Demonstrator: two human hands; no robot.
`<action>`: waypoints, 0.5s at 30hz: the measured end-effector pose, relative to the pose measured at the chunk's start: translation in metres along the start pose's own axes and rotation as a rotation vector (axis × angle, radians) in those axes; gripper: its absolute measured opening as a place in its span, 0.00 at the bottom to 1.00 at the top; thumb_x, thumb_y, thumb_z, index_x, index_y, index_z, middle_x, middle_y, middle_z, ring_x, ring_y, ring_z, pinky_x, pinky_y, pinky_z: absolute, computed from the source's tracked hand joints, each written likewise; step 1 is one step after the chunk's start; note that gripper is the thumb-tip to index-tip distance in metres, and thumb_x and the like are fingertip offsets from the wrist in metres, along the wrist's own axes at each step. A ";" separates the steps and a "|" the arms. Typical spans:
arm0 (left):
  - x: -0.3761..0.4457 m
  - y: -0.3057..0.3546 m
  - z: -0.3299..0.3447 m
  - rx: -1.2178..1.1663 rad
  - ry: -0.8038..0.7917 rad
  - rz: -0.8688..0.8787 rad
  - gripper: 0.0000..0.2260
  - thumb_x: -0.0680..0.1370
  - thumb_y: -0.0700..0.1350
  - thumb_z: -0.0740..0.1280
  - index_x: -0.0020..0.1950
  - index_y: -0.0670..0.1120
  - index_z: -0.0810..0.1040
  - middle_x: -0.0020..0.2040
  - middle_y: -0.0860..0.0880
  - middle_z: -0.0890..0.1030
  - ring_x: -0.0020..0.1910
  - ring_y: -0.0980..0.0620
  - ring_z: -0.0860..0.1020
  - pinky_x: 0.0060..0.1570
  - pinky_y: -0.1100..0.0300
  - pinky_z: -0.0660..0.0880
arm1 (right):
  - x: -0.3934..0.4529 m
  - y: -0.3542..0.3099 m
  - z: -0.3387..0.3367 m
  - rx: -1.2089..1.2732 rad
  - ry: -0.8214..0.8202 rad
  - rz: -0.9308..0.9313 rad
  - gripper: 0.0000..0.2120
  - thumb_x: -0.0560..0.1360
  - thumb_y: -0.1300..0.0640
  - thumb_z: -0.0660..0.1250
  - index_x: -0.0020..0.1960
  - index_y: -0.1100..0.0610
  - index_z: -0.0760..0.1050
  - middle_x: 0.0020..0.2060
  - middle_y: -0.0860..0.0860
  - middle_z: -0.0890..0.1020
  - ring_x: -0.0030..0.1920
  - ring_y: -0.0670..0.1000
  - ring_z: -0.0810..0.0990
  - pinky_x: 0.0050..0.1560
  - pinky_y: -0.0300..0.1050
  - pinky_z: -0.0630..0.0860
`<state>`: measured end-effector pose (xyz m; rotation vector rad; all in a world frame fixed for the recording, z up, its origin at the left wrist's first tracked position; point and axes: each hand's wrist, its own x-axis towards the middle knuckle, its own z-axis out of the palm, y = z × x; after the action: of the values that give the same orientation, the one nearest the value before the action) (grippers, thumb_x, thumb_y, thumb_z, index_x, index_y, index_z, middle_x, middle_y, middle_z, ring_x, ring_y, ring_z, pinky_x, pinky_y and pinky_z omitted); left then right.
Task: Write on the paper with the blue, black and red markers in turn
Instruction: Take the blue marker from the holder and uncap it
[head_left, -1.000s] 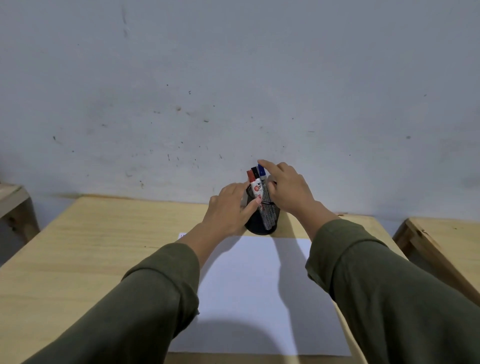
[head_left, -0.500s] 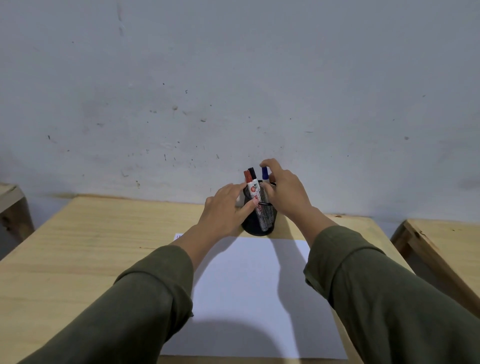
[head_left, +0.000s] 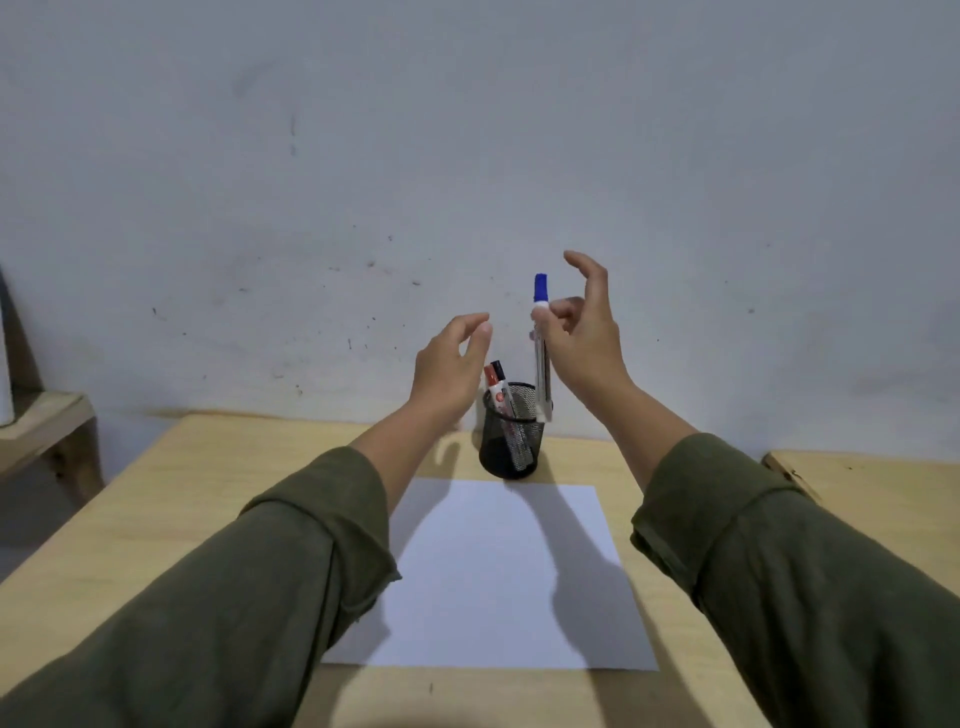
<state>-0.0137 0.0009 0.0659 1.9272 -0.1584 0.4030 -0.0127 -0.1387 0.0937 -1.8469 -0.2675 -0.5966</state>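
Observation:
My right hand pinches the blue marker near its blue cap and holds it upright above the black mesh pen cup; the marker's lower end hangs at the cup's rim. The red marker and the black marker lean together inside the cup. My left hand hovers left of the cup, fingers apart, holding nothing. A blank white paper lies flat on the wooden table just in front of the cup.
A grey wall rises right behind the table. A wooden shelf stands at the left and another wooden surface at the right, both apart from the table. My green sleeves cover the paper's lower corners.
My right hand has lifted the blue marker up out of the cup. My left hand has let go of the cup and risen beside it. The red and black markers stay in the cup.

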 end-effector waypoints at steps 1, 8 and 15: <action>-0.003 0.009 -0.003 -0.057 -0.022 -0.024 0.16 0.80 0.51 0.57 0.66 0.50 0.74 0.66 0.51 0.77 0.66 0.54 0.72 0.62 0.64 0.64 | -0.008 -0.004 -0.001 0.044 -0.060 0.030 0.25 0.75 0.61 0.63 0.68 0.46 0.60 0.38 0.52 0.80 0.41 0.53 0.83 0.48 0.42 0.77; -0.054 0.036 -0.030 -0.327 -0.210 -0.117 0.11 0.80 0.46 0.60 0.61 0.49 0.77 0.54 0.52 0.81 0.48 0.59 0.77 0.45 0.67 0.70 | -0.079 -0.035 -0.008 0.219 -0.291 0.167 0.23 0.76 0.61 0.66 0.67 0.50 0.64 0.36 0.50 0.84 0.41 0.47 0.82 0.39 0.29 0.74; -0.089 0.035 -0.064 -0.491 0.160 -0.367 0.06 0.74 0.51 0.70 0.47 0.49 0.81 0.53 0.48 0.83 0.54 0.52 0.78 0.61 0.49 0.72 | -0.127 -0.058 -0.027 0.245 -0.406 0.364 0.18 0.75 0.52 0.68 0.63 0.54 0.73 0.46 0.55 0.84 0.37 0.50 0.80 0.44 0.45 0.73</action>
<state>-0.1204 0.0395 0.0864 1.3945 0.1864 0.2411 -0.1543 -0.1300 0.0809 -1.7080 -0.2494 0.0650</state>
